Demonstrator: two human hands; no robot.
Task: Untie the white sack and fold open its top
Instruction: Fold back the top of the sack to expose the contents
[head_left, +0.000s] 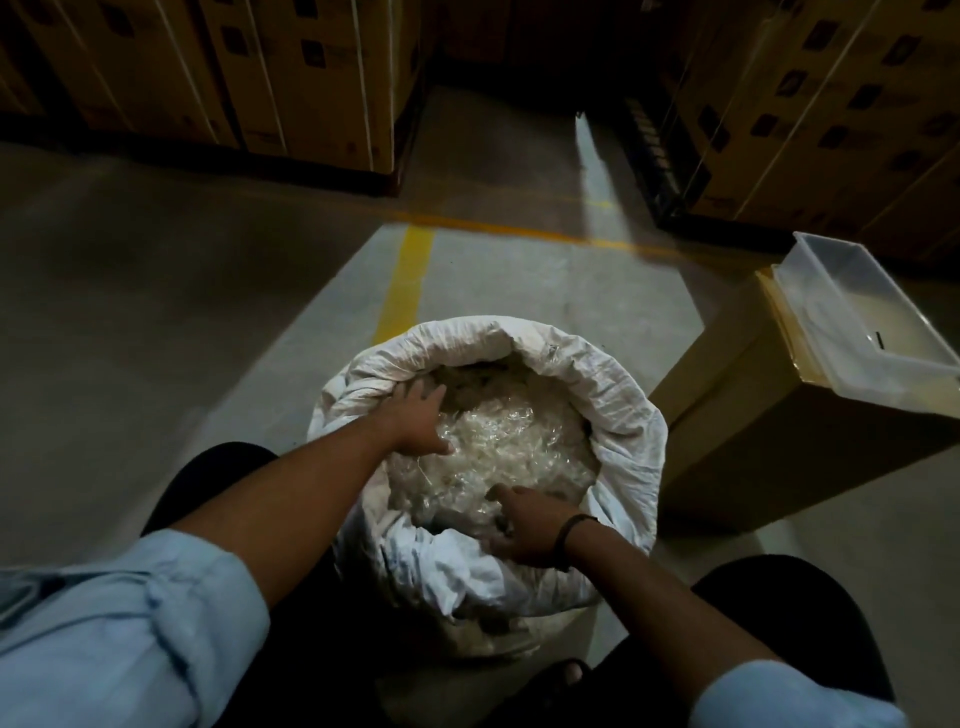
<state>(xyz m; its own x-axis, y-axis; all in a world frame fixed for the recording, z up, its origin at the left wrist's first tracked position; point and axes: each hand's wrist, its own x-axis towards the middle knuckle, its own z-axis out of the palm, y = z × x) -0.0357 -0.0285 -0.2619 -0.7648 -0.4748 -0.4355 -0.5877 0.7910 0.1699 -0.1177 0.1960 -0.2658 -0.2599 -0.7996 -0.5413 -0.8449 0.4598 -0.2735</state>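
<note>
The white sack (618, 410) stands upright on the floor between my knees, its mouth wide and its top rolled outward into a thick rim. Inside lies a clear plastic liner (498, 441), crinkled and shiny. My left hand (415, 421) rests at the far left inner side of the mouth, fingers spread against the rim and the liner. My right hand (524, 525), with a dark band on the wrist, sits at the near edge, its fingers curled into the liner beside the folded rim. No tie or string shows.
A cardboard box (769, 447) stands right of the sack, carrying a clear plastic tray (862, 322). Stacked strapped cartons (249, 73) line the back left and back right. Yellow floor lines (405, 280) run ahead on the grey concrete.
</note>
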